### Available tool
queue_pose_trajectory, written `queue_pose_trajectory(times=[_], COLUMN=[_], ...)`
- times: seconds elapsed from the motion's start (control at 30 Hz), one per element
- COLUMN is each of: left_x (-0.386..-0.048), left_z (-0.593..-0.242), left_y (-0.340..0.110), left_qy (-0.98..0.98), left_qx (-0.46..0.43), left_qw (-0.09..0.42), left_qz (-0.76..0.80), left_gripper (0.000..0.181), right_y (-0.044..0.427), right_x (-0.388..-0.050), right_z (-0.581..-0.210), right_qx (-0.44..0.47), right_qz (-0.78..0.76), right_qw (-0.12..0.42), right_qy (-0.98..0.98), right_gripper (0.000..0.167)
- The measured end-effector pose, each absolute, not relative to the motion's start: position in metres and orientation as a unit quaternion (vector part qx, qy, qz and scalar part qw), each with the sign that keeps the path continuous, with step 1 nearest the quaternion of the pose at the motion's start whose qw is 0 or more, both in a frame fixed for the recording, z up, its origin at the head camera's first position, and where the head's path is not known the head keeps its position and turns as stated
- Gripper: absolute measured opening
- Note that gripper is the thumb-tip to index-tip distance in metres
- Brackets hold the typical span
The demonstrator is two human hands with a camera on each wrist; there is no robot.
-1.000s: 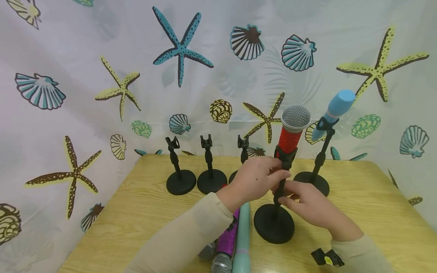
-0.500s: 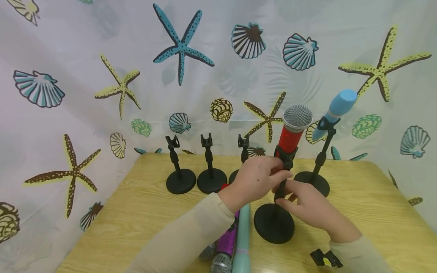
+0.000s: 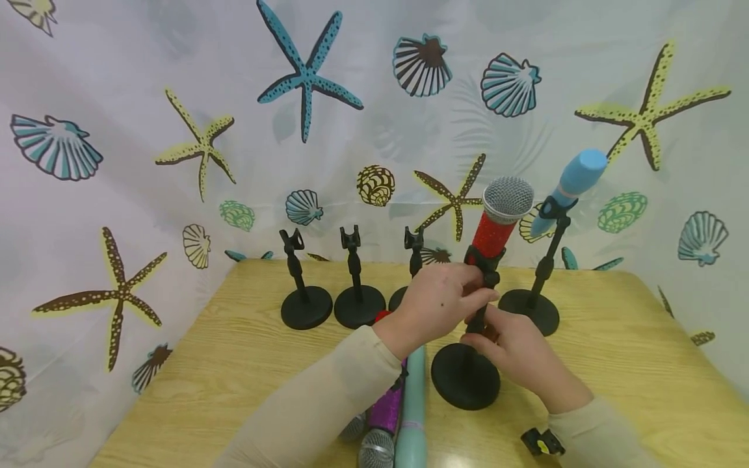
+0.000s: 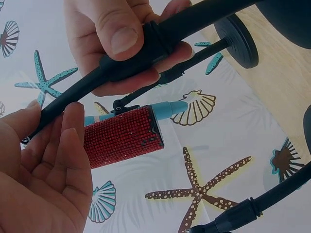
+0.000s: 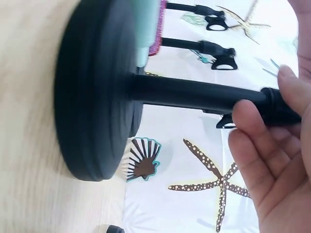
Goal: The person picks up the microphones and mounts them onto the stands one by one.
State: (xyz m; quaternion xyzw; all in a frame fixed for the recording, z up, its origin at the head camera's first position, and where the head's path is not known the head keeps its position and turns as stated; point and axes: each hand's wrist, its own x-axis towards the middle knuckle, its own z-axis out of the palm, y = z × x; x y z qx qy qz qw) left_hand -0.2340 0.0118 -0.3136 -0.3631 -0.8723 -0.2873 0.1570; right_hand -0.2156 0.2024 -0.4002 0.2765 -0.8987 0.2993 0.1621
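Note:
A red glittery microphone with a silver mesh head leans in the clip of a black tabletop stand. Just under the clip, my left hand holds the stand's thin upper pole. Lower down, my right hand pinches the thicker collar on the pole, thumb across it. In the left wrist view the collar sits between the right thumb and fingers, while the left fingers hold the thin pole. The right wrist view shows the round base on the table and the right fingertips on the collar.
A light blue microphone rests in another stand at back right. Several stands with bare clips, including one, line the back left. A purple microphone and a mint-green one lie in front. A small black piece lies by the right sleeve.
My right thumb has shifted leftward across the collar. My left hand keeps its hold, and the stand stays in place. The head view has tilted slightly.

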Motion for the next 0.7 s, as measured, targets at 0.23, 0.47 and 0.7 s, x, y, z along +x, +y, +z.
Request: queue_pose_trajectory(times=[0.23,0.47,0.7], left_x=[-0.233,-0.233,-0.237], left_z=[-0.312,-0.317,-0.336], left_y=[0.008,0.000,-0.010], left_qy=[-0.879,-0.889,-0.924], left_qx=[-0.354,-0.361,-0.341], left_qw=[0.111,0.062,-0.047], left_qz=[-0.300,-0.276,-0.165], left_gripper=[0.020,0.025,0.040], right_y=[0.196,0.208,0.220], right_x=[-0.212,-0.214,-0.215], right_z=[-0.403,-0.391,-0.387], right_qx=[0.245,0.232,0.248], right_qz=[0.239,0.207,0.171], right_qw=[0.199,0.098,-0.032], right_qy=[-0.918,-0.945,-0.953], right_gripper=[0.028,0.034,0.054])
